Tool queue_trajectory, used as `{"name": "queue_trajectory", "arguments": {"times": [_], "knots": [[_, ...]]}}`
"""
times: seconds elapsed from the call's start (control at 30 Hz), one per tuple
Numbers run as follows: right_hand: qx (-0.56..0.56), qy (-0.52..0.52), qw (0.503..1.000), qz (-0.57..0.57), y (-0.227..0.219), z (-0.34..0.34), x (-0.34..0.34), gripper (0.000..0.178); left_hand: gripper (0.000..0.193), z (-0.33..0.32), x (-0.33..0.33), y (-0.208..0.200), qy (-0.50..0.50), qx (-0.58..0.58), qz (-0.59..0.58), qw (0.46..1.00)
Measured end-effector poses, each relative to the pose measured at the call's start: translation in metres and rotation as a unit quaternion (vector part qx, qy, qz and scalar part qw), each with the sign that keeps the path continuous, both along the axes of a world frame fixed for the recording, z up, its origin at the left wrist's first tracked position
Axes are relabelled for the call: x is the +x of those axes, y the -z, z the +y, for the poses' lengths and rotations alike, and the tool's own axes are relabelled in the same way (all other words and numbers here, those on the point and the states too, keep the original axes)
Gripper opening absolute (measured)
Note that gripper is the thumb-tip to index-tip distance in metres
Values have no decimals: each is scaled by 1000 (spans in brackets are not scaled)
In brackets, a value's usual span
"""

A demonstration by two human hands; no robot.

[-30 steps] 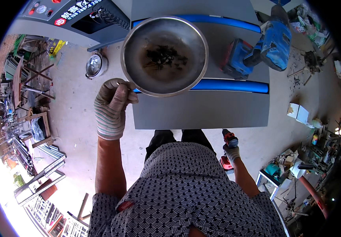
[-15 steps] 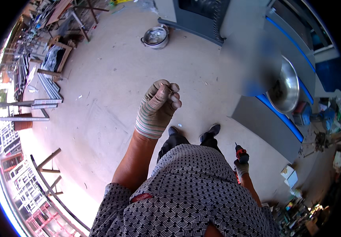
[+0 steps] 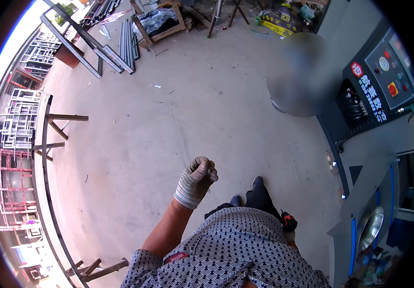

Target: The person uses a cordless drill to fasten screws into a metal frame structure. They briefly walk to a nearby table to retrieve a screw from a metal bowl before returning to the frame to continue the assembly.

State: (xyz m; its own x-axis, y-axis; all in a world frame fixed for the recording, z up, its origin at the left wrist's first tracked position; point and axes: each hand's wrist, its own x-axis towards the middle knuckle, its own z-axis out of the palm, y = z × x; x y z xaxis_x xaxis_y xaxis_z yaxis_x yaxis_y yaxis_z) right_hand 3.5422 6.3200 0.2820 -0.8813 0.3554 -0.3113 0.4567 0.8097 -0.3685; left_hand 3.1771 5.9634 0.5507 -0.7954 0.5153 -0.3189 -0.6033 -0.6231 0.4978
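My left hand (image 3: 196, 182), in a knitted work glove with a striped cuff, is raised in front of me over the concrete floor. Its fingertips are pinched together; whatever is between them is hidden or too small to name. Low at my right side, a red and black cordless drill (image 3: 289, 221) points forward, its thin bit showing. My gloved right hand (image 3: 290, 236) is wrapped round its grip, partly hidden by the drill and my shirt. My shoes show below on the floor, one ahead of the other.
A grey machine with a control panel (image 3: 393, 65) stands at the right, a steel bowl (image 3: 371, 231) nearer me. Left are a long metal trestle (image 3: 44, 158) and stacked white grilles (image 3: 20, 120). A wooden crate (image 3: 166, 31) sits far ahead. A blurred spot hides part of the upper right.
My view has turned left, so the machine and bowl slide right and lower. My feet have stepped. My left hand stays pinched, lower in view; the drill remains in my right hand.
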Motion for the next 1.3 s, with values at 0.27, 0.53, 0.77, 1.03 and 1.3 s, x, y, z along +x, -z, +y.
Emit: {"name": "queue_trajectory", "arguments": {"times": [0.27,0.53,0.77,1.03,1.3], "knots": [[-161,269,925,-214,-64,-24,-239,12,10,-99,-49,55,-212,-56,-75,973],[-169,140,955,-200,-11,-46,-514,25,8,-179,-156,48,-378,-90,-123,913],[-20,-315,945,-91,-34,-192,-810,28,12,-276,-217,64,-523,-79,-156,834],[-340,-369,860,93,-97,-452,-968,20,15,-442,-356,102,-539,-54,-168,823],[-436,-476,764,-3,-255,-687,-1040,20,15,-624,-557,22,-493,-46,-72,866]]}}
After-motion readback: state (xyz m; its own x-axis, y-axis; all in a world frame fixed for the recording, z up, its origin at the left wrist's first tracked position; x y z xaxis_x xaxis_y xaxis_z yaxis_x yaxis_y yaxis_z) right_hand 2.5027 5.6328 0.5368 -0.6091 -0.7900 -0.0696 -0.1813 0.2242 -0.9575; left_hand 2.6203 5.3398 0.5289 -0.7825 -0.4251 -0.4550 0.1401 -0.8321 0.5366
